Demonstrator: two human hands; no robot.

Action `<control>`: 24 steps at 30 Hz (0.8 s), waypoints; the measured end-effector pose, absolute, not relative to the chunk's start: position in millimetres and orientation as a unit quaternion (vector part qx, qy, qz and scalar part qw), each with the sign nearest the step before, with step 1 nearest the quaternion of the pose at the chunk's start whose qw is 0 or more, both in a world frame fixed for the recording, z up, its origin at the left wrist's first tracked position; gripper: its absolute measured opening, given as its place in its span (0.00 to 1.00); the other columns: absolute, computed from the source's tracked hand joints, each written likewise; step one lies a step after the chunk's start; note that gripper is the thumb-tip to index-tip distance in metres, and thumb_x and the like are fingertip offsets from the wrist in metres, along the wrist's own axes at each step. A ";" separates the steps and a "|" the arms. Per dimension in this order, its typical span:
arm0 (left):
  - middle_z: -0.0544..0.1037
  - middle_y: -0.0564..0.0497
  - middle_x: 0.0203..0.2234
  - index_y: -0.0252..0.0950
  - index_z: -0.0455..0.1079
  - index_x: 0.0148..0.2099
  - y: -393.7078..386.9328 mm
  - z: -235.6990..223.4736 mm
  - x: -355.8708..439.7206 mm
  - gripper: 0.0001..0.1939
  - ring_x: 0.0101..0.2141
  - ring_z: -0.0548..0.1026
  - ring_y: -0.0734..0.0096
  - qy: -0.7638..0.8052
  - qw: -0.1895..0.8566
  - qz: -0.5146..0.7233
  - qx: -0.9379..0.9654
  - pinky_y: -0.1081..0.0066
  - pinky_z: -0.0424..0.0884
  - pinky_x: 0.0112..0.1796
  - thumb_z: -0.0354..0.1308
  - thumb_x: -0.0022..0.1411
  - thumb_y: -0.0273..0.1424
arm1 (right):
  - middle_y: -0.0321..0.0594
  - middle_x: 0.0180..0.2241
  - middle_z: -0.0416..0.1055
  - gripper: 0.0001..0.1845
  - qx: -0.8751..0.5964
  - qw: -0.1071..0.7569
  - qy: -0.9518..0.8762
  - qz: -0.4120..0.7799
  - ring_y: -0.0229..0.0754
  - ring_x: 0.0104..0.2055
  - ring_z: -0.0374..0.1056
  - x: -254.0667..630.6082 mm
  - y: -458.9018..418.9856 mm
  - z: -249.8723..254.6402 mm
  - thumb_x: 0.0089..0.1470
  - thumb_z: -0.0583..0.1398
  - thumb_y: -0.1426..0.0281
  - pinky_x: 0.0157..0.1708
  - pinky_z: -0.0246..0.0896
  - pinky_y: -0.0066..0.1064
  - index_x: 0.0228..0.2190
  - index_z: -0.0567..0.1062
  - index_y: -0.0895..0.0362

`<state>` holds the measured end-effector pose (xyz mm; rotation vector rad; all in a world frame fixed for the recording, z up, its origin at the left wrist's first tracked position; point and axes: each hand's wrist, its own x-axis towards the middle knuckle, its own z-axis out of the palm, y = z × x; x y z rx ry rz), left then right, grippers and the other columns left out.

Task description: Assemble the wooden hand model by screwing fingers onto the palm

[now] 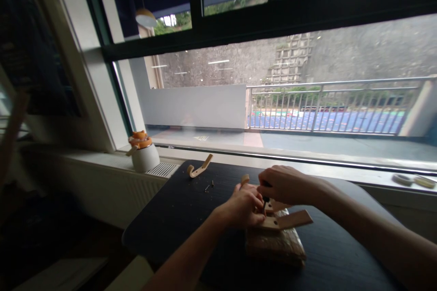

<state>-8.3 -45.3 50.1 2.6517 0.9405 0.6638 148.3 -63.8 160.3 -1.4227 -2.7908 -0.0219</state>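
My right hand is closed around a dark-handled tool that looks like a screwdriver, its shaft pointing down at a piece of light wood. Most of its handle is hidden in the fist. Just to the left, my left hand presses and grips a bent wooden hook with dark holes, whose flat end sticks out to the right. Another wooden part shows above the left fingers. These pieces rest on a brown block wrapped in clear plastic.
On the dark table lie a separate wooden hook and a few small screws. A grey jar with an orange lid stands on the sill at left. Tape rolls lie on the sill at right, below the window.
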 end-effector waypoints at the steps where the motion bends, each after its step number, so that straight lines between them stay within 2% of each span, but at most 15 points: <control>1: 0.77 0.50 0.36 0.35 0.73 0.22 -44.6 49.1 -8.2 0.07 0.46 0.67 0.59 0.322 0.123 0.232 0.910 0.56 0.55 0.47 0.63 0.50 0.29 | 0.43 0.26 0.75 0.15 -0.455 0.005 -0.890 -0.010 0.40 0.26 0.65 148.3 -64.2 161.5 0.51 0.54 0.63 0.25 0.47 0.30 0.31 0.78 0.56; 4: 0.77 0.50 0.35 0.35 0.73 0.24 -42.1 45.5 -8.4 0.06 0.46 0.67 0.59 0.314 0.125 0.231 0.912 0.57 0.55 0.47 0.62 0.51 0.29 | 0.40 0.29 0.76 0.15 -0.447 -0.005 -0.894 -0.001 0.40 0.28 0.65 150.0 -66.7 167.0 0.46 0.58 0.62 0.25 0.49 0.29 0.37 0.77 0.53; 9: 0.77 0.50 0.36 0.35 0.72 0.23 -42.2 44.5 -8.9 0.07 0.47 0.67 0.60 0.312 0.127 0.233 0.912 0.57 0.53 0.49 0.62 0.52 0.29 | 0.39 0.26 0.75 0.10 -0.439 -0.014 -0.898 0.000 0.38 0.27 0.65 151.6 -66.2 166.9 0.47 0.56 0.68 0.27 0.51 0.28 0.28 0.78 0.53; 15: 0.77 0.50 0.36 0.34 0.71 0.21 -45.1 48.3 -8.1 0.09 0.47 0.67 0.57 0.325 0.130 0.240 0.905 0.55 0.54 0.49 0.62 0.51 0.29 | 0.46 0.26 0.75 0.15 -0.457 -0.008 -0.889 -0.028 0.43 0.28 0.67 144.8 -64.4 162.8 0.51 0.54 0.63 0.25 0.49 0.31 0.28 0.79 0.57; 18: 0.76 0.49 0.39 0.35 0.73 0.23 -43.4 46.6 -8.5 0.08 0.50 0.65 0.55 0.329 0.125 0.233 0.907 0.54 0.55 0.49 0.62 0.52 0.31 | 0.44 0.28 0.76 0.16 -0.452 -0.009 -0.891 -0.024 0.43 0.28 0.67 142.8 -68.0 168.9 0.49 0.56 0.61 0.25 0.49 0.30 0.33 0.79 0.55; 20: 0.75 0.48 0.40 0.36 0.73 0.24 -41.8 44.9 -9.0 0.07 0.50 0.64 0.54 0.327 0.125 0.226 0.909 0.54 0.54 0.49 0.62 0.52 0.32 | 0.41 0.28 0.76 0.14 -0.441 -0.014 -0.897 -0.007 0.40 0.27 0.66 143.2 -70.0 173.0 0.47 0.57 0.62 0.25 0.50 0.29 0.34 0.78 0.54; 24: 0.76 0.51 0.36 0.35 0.72 0.22 -40.9 42.5 -9.2 0.07 0.46 0.67 0.60 0.321 0.127 0.240 0.907 0.55 0.54 0.50 0.62 0.51 0.29 | 0.39 0.25 0.75 0.11 -0.430 -0.018 -0.903 0.008 0.36 0.25 0.63 146.4 -68.3 173.1 0.46 0.55 0.71 0.25 0.50 0.27 0.26 0.78 0.55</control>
